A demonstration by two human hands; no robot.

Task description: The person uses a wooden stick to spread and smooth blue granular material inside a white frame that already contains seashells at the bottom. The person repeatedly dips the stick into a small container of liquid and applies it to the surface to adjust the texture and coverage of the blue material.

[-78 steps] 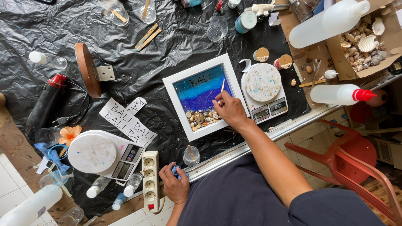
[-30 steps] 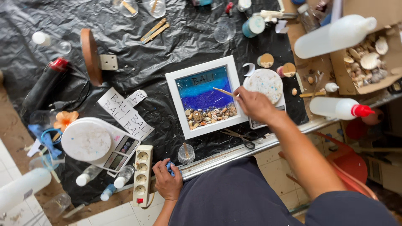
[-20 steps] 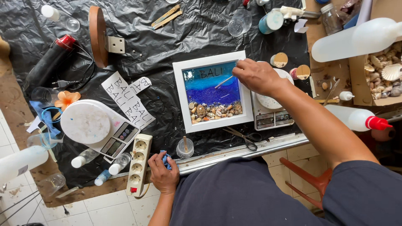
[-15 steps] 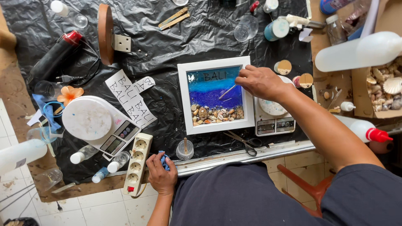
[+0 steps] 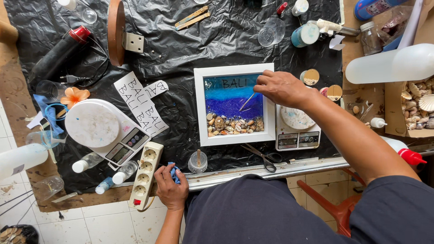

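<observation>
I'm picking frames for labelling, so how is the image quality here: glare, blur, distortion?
Head view: even, soft daylight with faint shadows; the crinkled black plastic sheet throws scattered pale glare. Focus is sharp on the white frame, the right hand holding a thin stick, and the left hand on a blue cloth. No motion blur; edges bow slightly from the wide lens.

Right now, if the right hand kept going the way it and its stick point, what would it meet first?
The right hand aims its thin stick down-left, so probably the blue resin inside the white frame; the tip's height is unclear.
</observation>
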